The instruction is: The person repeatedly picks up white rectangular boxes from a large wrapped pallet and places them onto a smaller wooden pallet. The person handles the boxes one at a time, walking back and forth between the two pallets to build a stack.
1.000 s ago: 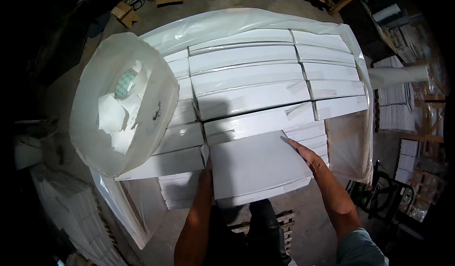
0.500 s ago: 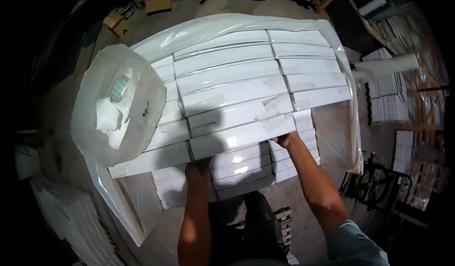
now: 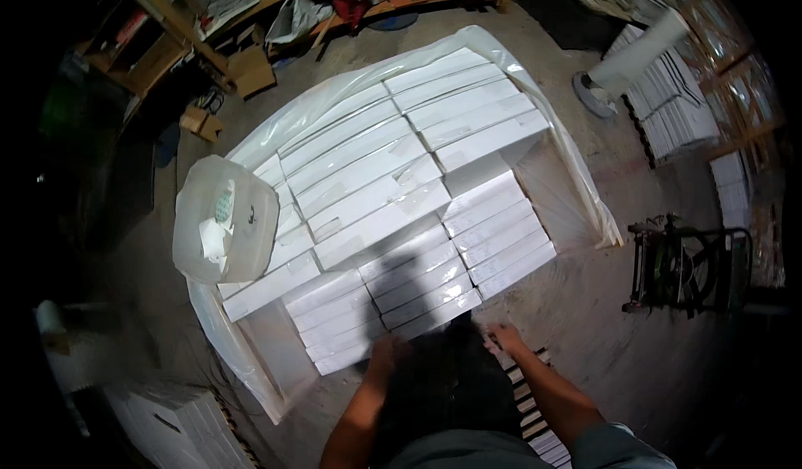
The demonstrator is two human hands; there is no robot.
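looking straight down at a big stack of long white boxes [image 3: 393,210] laid out in rows on a clear plastic sheet [image 3: 576,177] that's spread over the dirt floor. the far rows sit a layer or so higher than the near ones, so the front edge steps down toward the person

both arms come in from the bottom. left hand [image 3: 389,354] is right at the near edge of the lowest row of boxes, touching or just about touching it, fingers look curled in but it's dark and blurry there so can't really tell if it's gripping anything. right hand [image 3: 504,337] is just beside the near right corner of the same row, fingers spread loosely, looks open and holding nothing

on the left side of the stack there's a translucent plastic bag [image 3: 224,218] resting on top of the boxes, with some small white bits and something greenish inside. off to the right on the floor sits a dark metal frame thing [image 3: 685,264], well apart from the stack. wooden shelving [image 3: 192,26] with clutter runs along the far side, and more white stacks [image 3: 668,110] are piled at upper right
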